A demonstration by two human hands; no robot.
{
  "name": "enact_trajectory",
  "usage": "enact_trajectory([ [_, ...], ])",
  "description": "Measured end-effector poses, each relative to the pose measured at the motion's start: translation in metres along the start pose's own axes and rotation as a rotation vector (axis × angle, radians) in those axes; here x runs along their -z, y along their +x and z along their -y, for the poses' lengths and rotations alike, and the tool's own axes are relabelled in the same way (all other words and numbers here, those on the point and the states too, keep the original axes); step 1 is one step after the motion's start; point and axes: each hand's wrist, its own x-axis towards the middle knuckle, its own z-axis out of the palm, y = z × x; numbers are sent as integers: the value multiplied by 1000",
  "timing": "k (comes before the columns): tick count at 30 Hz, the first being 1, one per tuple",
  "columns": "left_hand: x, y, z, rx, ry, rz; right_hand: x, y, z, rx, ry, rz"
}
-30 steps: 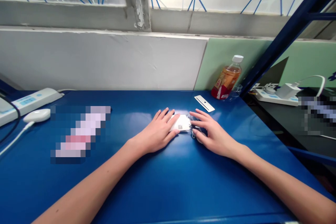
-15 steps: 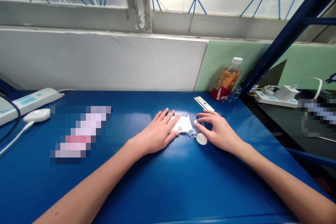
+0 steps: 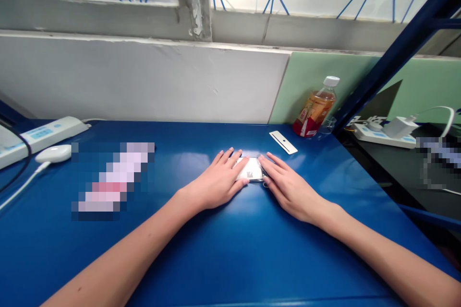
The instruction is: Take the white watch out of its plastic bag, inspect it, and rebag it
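A small flat white item point(image 3: 251, 171) in what looks like a clear bag lies on the blue table point(image 3: 223, 249). My left hand point(image 3: 221, 180) rests flat over its left part, fingers stretched out. Over its right edge lies my right hand point(image 3: 290, 187), palm down with the fingers straight and near one another. That hand covers the round tag and most of the cord; a bit of the cord shows by its thumb. Behind my right hand is a flat white strip point(image 3: 283, 142) with a dark slot.
A drink bottle point(image 3: 315, 110) leans at the back right, beside a small clear object. Power strips point(image 3: 43, 136) with cables lie at the left and beyond the right edge. A blurred pinkish object point(image 3: 118, 177) lies at left. A blue post point(image 3: 389, 62) rises on the right.
My right hand has flattened and moved slightly down onto the bag's right side, covering the round tag and a small white bead seen before. My left hand holds its place.
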Motion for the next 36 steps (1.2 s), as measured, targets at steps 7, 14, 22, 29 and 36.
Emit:
enact_trajectory([
  [7,-1,0,0,0,-7,-9,0,1,0,71,-72,-18],
  [14,-1,1,0,5,3,1,-2,2,6,72,-64,17],
  [22,-2,0,0,12,-8,13,2,1,11,52,-30,38],
  [29,4,0,0,8,-21,42,3,6,-11,36,59,-29],
  [36,6,-2,6,-63,-146,10,5,10,-35,164,123,-207],
])
